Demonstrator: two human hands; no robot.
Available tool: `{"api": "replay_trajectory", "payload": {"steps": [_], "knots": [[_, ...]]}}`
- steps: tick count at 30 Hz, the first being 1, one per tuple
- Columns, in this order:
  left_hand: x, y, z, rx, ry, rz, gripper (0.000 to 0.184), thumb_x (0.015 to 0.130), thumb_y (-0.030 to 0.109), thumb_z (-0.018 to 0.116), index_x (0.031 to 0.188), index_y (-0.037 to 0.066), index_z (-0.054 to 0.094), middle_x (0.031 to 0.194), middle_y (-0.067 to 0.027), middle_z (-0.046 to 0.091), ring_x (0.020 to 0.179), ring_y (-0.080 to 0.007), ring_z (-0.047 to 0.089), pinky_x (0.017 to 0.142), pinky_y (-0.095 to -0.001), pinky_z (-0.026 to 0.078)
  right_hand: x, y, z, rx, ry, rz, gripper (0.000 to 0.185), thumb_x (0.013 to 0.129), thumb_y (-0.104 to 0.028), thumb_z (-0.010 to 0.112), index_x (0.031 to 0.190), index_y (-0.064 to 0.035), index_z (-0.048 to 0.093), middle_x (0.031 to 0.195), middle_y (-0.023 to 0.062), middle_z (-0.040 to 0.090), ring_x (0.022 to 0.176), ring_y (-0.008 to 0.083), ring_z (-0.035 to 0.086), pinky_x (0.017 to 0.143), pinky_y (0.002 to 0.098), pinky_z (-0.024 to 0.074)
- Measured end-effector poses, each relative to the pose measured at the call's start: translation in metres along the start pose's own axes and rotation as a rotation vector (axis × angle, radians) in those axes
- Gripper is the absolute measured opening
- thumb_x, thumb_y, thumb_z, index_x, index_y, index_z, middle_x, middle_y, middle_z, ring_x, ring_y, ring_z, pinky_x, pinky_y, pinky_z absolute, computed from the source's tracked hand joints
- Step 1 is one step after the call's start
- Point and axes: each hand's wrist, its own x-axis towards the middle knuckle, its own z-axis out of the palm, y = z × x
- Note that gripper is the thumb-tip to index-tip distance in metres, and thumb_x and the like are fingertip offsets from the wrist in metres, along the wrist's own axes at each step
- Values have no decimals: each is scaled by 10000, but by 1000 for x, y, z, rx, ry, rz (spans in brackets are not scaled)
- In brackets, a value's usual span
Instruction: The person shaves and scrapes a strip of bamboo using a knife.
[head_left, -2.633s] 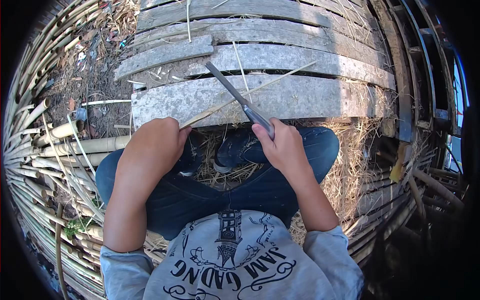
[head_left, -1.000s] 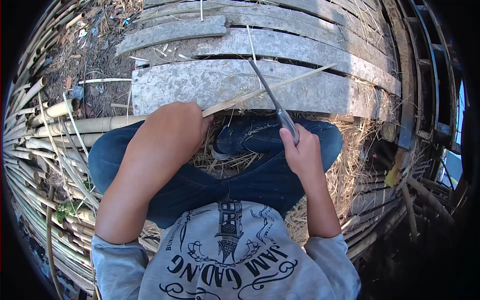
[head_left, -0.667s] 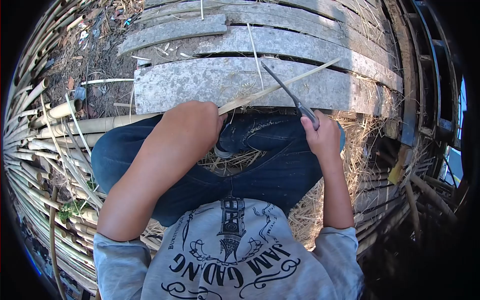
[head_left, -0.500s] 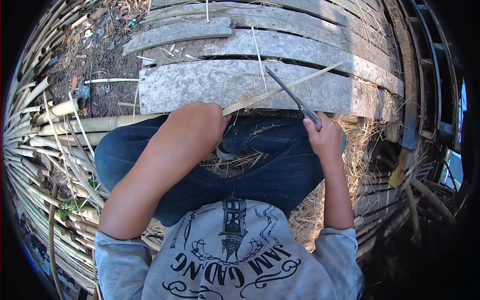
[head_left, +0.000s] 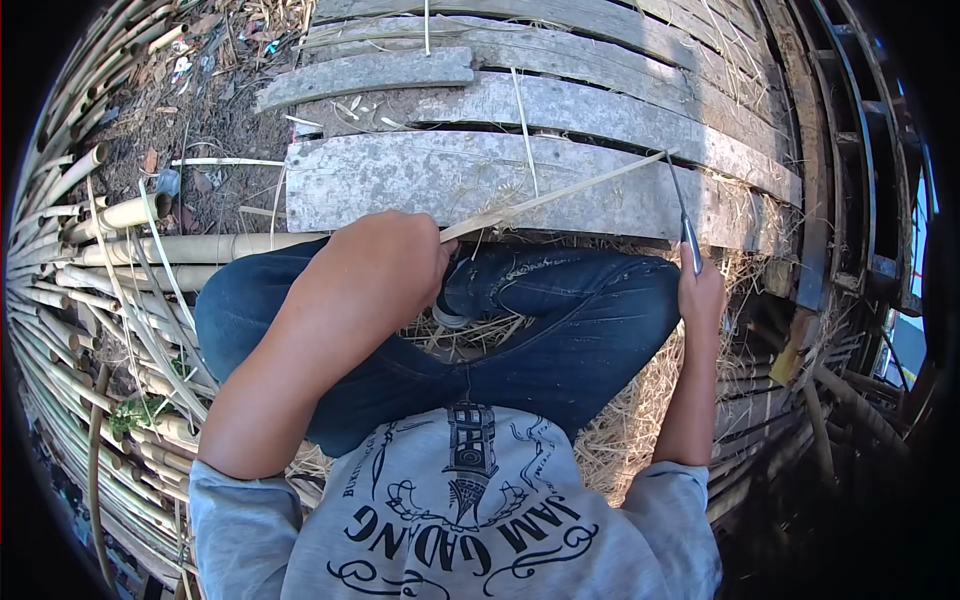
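Observation:
My left hand (head_left: 395, 255) is closed round the near end of a pale bamboo strip (head_left: 560, 193), which slants up and right over the wooden planks. Its fingers are mostly turned away from view. In my right hand (head_left: 704, 290) is the handle of a long, thin-bladed knife (head_left: 686, 215), held off to the right with the blade pointing up. The blade's tip is near the far end of the strip; whether they touch I cannot tell. Loose shavings lie on the plank (head_left: 380, 175) under the strip.
Many bamboo poles (head_left: 200, 250) are stacked at the left. A short loose board (head_left: 370, 80) rests on the slatted platform. Straw-like shavings (head_left: 640, 400) cover the ground by my right knee. A dark timber frame (head_left: 815, 130) stands at the right.
My right hand has swung outward to the right with the knife, from the middle of the strip to near its far end. My left hand keeps its hold; the strip's far end sits slightly lower.

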Motion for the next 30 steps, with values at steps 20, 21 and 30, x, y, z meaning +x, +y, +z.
{"api": "replay_trajectory", "payload": {"steps": [20, 21, 30], "knots": [[7, 2, -7, 34, -24, -33, 403, 957, 284, 549, 759, -57, 634, 747, -291, 626, 778, -468, 624, 736, -535, 485, 28, -10, -1, -15, -21, -17, 689, 934, -588, 496, 908, 71, 698, 816, 305, 664, 823, 471, 659, 733, 507, 506], [7, 2, -8, 33, -44, -46, 409, 956, 289, 550, 760, -59, 637, 753, -290, 628, 787, -467, 625, 739, -533, 487, 19, -20, -1, 24, -27, -46, 679, 933, -580, 508, 886, 73, 688, 806, 306, 659, 817, 476, 655, 734, 508, 504], [15, -3, -13, 50, -166, -116, 466, 981, 356, 517, 823, -59, 657, 786, -295, 640, 817, -469, 628, 758, -515, 492, 6, -36, 19, 77, -58, -136, 665, 920, -603, 516, 865, 37, 688, 790, 299, 652, 801, 487, 644, 739, 499, 505]]}}
